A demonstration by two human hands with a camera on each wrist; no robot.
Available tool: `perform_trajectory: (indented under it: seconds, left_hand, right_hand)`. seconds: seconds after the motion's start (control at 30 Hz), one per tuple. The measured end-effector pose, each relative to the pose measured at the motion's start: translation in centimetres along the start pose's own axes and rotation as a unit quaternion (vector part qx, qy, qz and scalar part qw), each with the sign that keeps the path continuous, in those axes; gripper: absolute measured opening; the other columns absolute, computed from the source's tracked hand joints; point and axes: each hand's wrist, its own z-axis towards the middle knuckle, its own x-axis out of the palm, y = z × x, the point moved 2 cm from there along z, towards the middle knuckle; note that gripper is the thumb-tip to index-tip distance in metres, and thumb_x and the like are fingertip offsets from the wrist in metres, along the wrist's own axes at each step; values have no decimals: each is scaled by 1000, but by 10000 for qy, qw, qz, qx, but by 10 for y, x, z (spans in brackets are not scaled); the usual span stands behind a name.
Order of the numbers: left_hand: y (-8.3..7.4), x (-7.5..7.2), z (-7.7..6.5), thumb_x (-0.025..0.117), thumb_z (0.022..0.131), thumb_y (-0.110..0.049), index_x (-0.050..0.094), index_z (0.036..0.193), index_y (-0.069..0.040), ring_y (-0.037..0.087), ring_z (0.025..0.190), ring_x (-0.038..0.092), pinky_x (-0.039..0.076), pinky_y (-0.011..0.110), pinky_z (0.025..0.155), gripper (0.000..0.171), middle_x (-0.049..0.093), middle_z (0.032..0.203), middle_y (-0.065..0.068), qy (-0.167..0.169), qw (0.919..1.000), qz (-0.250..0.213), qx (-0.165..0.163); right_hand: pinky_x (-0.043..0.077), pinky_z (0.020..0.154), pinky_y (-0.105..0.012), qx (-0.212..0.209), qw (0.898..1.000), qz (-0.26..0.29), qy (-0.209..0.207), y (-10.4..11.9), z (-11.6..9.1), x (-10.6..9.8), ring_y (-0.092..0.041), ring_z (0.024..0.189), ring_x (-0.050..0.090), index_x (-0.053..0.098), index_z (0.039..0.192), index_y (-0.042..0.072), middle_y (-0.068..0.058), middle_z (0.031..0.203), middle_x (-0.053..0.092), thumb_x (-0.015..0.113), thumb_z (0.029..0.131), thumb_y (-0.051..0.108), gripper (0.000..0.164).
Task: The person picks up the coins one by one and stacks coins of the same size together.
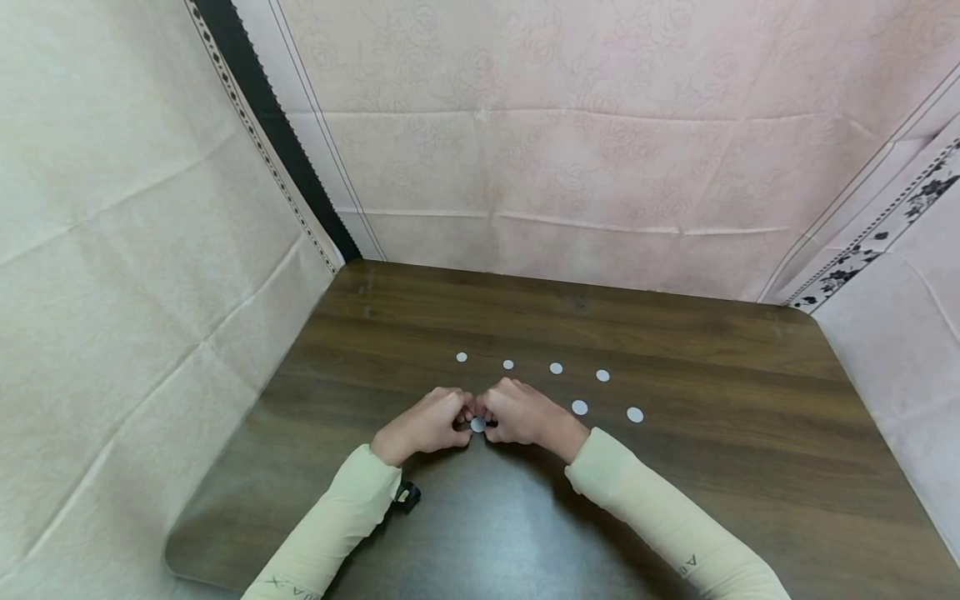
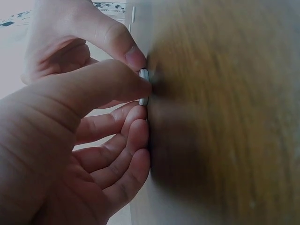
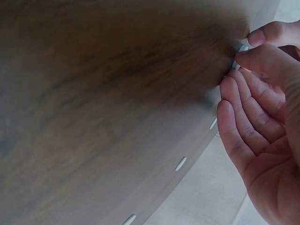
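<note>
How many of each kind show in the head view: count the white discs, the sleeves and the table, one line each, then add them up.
White discs, as seen from above: 7 (4 in the far row, 3 nearer)
Sleeves: 2
Table: 1
Total: 10

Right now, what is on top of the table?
White discs: four farther off, two nearer, and one disc between the left hand and right hand. Whatever the hands cover is hidden.
</note>
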Motion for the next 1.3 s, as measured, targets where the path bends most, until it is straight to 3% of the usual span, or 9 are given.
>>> perform_trajectory:
  seconds: [0.33,0.6,0.77,1.3]
  left_hand:
    - [-1,0,1,77,85,-5,66,93,-8,10,79,52,47,23,71,14,63,88,3,-4,10000,48,-29]
    - [1,1,1,78,86,-6,70,99,-7,9,83,58,53,23,76,15,69,94,3,-10,10000,97,1]
    - [0,2,1,79,87,-8,72,102,-7,9,85,62,55,24,78,17,70,96,3,-28,9999,135,3]
    - [-1,1,0,79,90,-9,71,104,-7,10,86,60,54,24,79,17,69,96,1,106,9998,51,-146]
  right_hand:
    - [47,60,-19,-7,9999,122,-41,-1,0,0,-2,64,54,72,82,12,3,74,68,81,82,5,12]
    - [58,75,-22,137,9995,275,33,-4,-8,-10,-7,81,70,76,96,8,1,89,76,81,86,9,11]
    - [61,79,-27,283,9994,189,-3,-12,-22,-23,-10,85,72,78,102,6,-2,94,78,81,88,12,16]
    - [62,78,-32,882,9961,-2,-44,-58,-83,-58,-16,86,73,77,103,0,-8,95,78,82,86,9,20]
